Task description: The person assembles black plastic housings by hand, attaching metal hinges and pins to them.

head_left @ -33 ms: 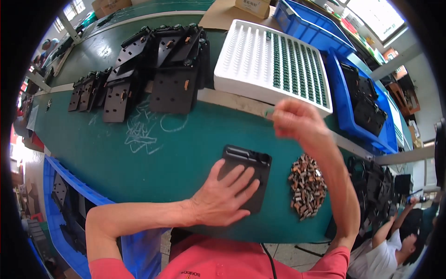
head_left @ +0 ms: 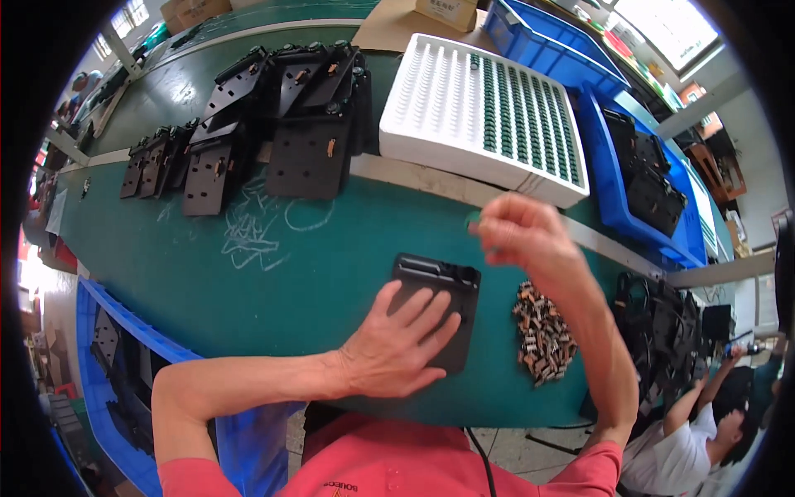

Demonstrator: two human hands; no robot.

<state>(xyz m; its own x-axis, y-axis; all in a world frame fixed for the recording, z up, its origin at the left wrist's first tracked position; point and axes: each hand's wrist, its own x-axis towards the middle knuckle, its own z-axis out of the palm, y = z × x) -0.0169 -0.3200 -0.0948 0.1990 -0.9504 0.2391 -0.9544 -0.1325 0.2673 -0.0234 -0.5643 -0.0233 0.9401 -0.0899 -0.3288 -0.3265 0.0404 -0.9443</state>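
Observation:
My left hand (head_left: 393, 344) lies flat with fingers spread on a black plate-like part (head_left: 465, 331), pressing it against the green tabletop. A ridge and a round hole run along the plate's far end. My right hand (head_left: 523, 236) is raised over the table beyond the plate's far right corner. Its thumb and fingers pinch a small green round part (head_left: 473, 221), mostly hidden by the fingertips. Behind it, a white foam tray (head_left: 464, 149) holds rows of similar green parts (head_left: 530, 116). Near my right forearm is a heap of small copper-and-metal pieces (head_left: 542, 335).
Several black plates (head_left: 306, 161) with small fittings stand at the back left. Blue bins stand at the right (head_left: 609, 190), far right (head_left: 555, 41) and lower left (head_left: 137, 311); two show black parts inside. Another person (head_left: 687, 443) sits at the lower right.
My right hand has come slightly down and nearer the black plate, with the green part in its fingers. My left hand stays on the plate.

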